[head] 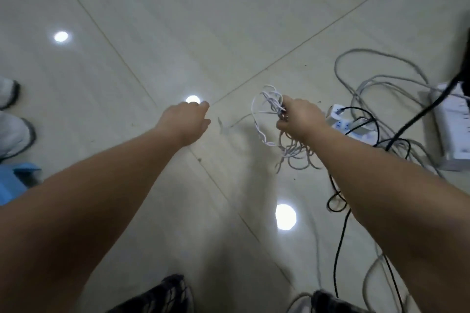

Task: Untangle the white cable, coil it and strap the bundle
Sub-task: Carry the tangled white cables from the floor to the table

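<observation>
- Fingers of our right hand (300, 119) curl round a bunch of the white cable (264, 109), held above the floor (229, 20).
- Left hand (189, 119): fingers bent, but blur hides whether they pinch a strand.
- Risk: a hard pull tightens the knots, or snags the grey cable (356, 84) lying near.
- In the way: black cable (338, 249) and power strip (353, 128), just beside the bundle.

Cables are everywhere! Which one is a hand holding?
The thin white cable, bunched in the right hand. The grey cable and black cable just lie on the floor.
</observation>
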`<control>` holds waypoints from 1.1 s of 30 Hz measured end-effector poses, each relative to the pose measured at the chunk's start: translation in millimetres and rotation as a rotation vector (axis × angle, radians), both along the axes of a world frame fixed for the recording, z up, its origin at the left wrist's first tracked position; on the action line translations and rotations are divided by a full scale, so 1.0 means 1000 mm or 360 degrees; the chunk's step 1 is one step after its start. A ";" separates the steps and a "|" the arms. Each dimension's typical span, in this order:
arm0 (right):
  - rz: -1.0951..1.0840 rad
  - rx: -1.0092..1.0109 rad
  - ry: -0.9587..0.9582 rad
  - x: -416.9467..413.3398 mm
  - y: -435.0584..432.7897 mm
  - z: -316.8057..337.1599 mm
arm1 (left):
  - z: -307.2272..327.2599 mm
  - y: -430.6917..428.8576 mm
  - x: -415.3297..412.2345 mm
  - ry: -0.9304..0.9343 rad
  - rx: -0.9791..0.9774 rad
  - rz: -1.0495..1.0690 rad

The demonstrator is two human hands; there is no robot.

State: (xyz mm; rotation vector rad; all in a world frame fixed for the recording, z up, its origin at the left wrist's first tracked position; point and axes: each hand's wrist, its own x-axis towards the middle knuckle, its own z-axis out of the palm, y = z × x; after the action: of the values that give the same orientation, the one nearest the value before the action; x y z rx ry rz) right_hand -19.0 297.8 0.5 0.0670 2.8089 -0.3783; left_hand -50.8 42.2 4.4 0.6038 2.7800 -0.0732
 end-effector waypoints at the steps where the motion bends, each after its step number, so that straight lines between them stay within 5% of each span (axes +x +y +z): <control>1: -0.0018 -0.0002 0.0022 -0.001 0.001 0.018 | 0.018 0.005 -0.001 0.0008 0.0019 0.0001; 11: -0.0113 -0.0138 0.0115 0.017 -0.046 0.205 | 0.216 0.002 0.019 -0.0017 -0.0071 -0.0020; 24: -0.0119 -0.0166 0.0329 0.017 -0.053 0.585 | 0.602 0.012 0.025 0.0250 0.0026 0.0117; 33: -0.0192 -0.0145 0.0420 0.053 -0.036 0.717 | 0.727 0.017 0.064 0.0315 0.0140 0.0125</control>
State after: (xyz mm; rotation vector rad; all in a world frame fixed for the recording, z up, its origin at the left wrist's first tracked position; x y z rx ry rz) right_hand 34.2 262.0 718.0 0.1792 3.0505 -0.5822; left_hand 13.0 59.4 731.2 0.5341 3.0090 0.0063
